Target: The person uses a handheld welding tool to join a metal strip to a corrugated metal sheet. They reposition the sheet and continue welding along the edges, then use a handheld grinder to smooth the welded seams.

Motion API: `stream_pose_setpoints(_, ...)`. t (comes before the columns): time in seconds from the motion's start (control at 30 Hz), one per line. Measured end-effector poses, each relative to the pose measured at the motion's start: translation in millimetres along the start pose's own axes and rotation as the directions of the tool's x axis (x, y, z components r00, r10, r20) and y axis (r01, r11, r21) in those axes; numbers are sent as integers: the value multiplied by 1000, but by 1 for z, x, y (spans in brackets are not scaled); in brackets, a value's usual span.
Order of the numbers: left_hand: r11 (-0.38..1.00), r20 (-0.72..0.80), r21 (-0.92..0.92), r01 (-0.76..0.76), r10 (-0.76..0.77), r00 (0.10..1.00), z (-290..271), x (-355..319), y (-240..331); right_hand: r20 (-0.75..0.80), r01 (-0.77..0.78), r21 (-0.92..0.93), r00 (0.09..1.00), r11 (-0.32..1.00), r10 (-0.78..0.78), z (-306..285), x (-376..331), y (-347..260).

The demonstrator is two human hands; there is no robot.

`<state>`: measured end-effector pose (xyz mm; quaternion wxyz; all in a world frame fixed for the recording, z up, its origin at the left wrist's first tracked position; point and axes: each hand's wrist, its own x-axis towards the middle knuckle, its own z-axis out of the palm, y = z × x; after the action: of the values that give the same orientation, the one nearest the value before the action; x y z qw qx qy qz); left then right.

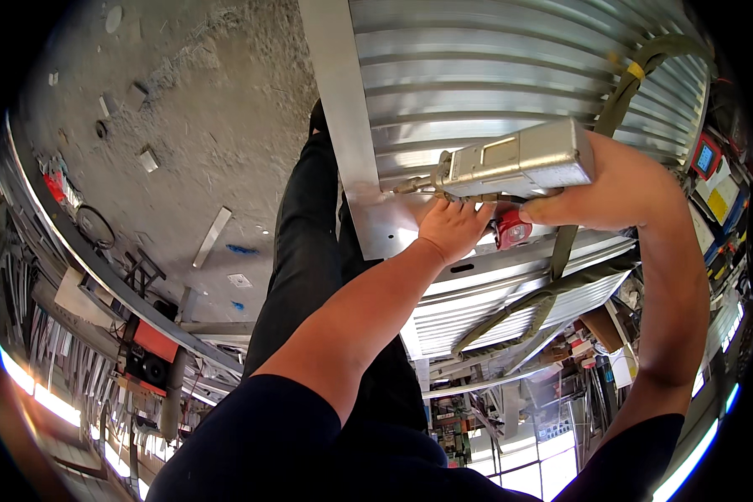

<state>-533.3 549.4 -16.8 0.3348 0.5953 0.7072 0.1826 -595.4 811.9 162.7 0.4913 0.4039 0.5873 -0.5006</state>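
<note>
From the head view, we're looking straight down at the work, and here is our right hand (615,188), wrapped around the rear of a silver drill-like power tool (514,159), thumb along its underside. The tool lies nearly level, its narrow nose pointing left, right over the corner of a flat metal frame (364,201); whether the tip touches the metal, we can't tell. And our left hand (456,230)! Fingers close together, just beneath the tool's front half; whether they pinch anything, we can't make out. Near those fingertips and our right thumb sits a round red fitting (510,229). Beyond the tool we have a ribbed metal panel (485,71), with an olive strap (676,48) looping over its far right side. Over to the left, on the dusty floor (176,125), a pale metal strip (212,238) lies near a blue scrap (242,249)
</note>
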Motion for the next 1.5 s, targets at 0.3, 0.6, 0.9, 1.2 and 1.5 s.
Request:
stream_pose_setpoints(0.3, 999, -74, 34, -27, 29, 997, -6, 1, 1, 82, 45, -38, 996, 998, -41, 4, 29, 4)
stream_pose_setpoints(0.6, 1000, -17, -21, -13, 13, 1000, -6, -1, 0, 123, 59, -112, 991, 992, -45, 5, 37, -1)
stream_pose_setpoints(0.9, 1000, 5, -27, -15, 15, 1000, -11, 1, 0, 132, 66, -81, 990, 995, -55, 6, 38, 1)
stream_pose_setpoints(1.2, 1000, -28, -20, -12, 11, 1000, -11, 2, 1, 67, 38, -60, 997, 997, -34, 5, 32, 8)
stream_pose_setpoints(1.5, 998, -135, 59, -30, 38, 990, -3, 1, 0, 11, 6, -67, 1000, 998, -6, 3, 23, 3)
